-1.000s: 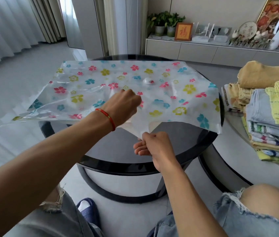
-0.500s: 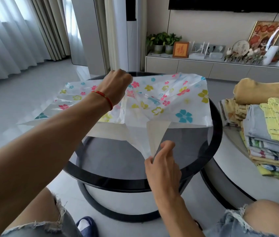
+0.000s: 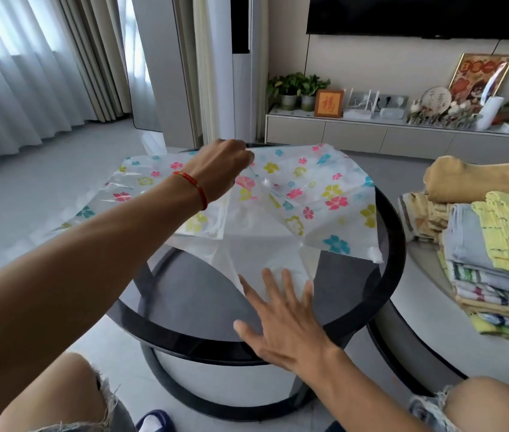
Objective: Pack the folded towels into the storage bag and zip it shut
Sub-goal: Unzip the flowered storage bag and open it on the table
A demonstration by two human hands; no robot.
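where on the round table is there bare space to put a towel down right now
The near-left part of the round table is bare dark glass, between the storage bag, the near rim and the right hand. A smaller bare wedge lies near the right rim. The far half is covered by the bag, lifted by the left hand.

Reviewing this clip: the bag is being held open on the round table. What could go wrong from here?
1. The left hand alone pinches the storage bag's upper layer; the slick film could slip and the mouth fall shut.
2. The right hand lies flat and open on the lower layer, gripping nothing, so the bag may slide on the glass table.
3. The folded towels sit in a tall stack off to the right; grabbing one-handed could topple it.
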